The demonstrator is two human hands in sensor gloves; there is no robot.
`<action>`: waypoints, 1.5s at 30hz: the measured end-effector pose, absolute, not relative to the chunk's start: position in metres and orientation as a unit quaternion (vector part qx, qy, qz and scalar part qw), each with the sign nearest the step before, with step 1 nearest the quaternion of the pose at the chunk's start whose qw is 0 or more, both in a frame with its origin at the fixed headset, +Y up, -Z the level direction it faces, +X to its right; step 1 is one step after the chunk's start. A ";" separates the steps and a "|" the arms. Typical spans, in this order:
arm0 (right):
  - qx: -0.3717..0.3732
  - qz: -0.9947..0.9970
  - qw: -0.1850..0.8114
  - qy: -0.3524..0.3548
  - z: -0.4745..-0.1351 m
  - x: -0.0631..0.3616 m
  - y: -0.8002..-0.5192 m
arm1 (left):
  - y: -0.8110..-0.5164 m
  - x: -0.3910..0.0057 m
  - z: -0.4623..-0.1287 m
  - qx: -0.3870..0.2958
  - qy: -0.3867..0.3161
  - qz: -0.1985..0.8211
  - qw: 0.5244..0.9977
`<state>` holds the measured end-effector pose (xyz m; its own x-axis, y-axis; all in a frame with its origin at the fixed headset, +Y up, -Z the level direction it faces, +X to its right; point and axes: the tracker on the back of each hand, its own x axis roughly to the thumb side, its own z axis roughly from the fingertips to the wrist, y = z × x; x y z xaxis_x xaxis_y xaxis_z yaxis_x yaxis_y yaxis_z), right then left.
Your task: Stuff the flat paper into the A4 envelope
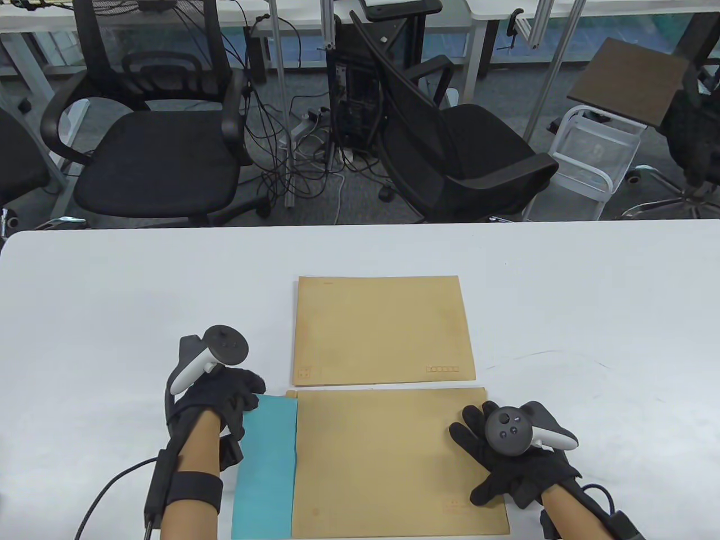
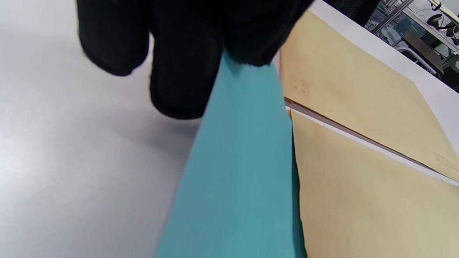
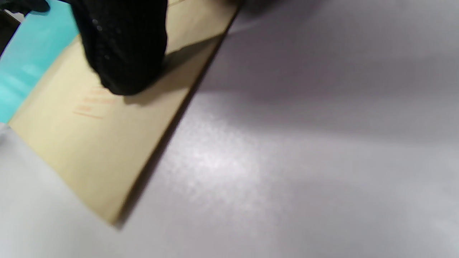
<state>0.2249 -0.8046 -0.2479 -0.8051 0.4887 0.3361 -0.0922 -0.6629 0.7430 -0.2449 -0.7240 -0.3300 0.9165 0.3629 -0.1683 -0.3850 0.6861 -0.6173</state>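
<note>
At near centre, teal paper (image 1: 265, 467) half inside near A4 envelope (image 1: 394, 461); left hand (image 1: 222, 405) pinching paper's far-left corner, right hand (image 1: 506, 455) spread flat on envelope; risks: buckling at mouth, envelope sliding toward second envelope (image 1: 382, 329)

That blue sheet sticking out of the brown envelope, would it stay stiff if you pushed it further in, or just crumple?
Probably floppy: the blue sheet looks thin and lies flat on the table. Pushed from its edge by the left hand, it could buckle rather than slide. It likely goes in easier because the right hand presses down on the near envelope, which might otherwise skid on the smooth tabletop.
</note>
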 end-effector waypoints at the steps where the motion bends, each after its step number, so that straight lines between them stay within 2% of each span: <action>1: 0.264 0.873 0.166 0.375 -0.248 0.225 -0.805 | -0.725 -0.245 -0.330 -0.338 0.017 0.208 0.918; 5: 0.263 0.873 0.167 0.375 -0.248 0.225 -0.804 | -0.728 -0.246 -0.329 -0.314 0.036 0.223 0.922; 8: 0.262 0.873 0.167 0.375 -0.248 0.225 -0.804 | -0.729 -0.249 -0.328 -0.321 0.053 0.216 0.921; 11: 0.262 0.873 0.167 0.376 -0.248 0.225 -0.804 | -0.731 -0.250 -0.327 -0.313 0.046 0.207 0.926; 17: 0.262 0.873 0.167 0.375 -0.248 0.225 -0.804 | -0.737 -0.247 -0.326 -0.293 0.036 0.251 0.922; 30: 0.262 0.873 0.168 0.375 -0.248 0.225 -0.805 | -0.744 -0.236 -0.324 -0.259 0.012 0.219 0.941; 45: 0.263 0.873 0.168 0.376 -0.248 0.225 -0.805 | -0.754 -0.222 -0.324 -0.245 0.028 0.212 0.946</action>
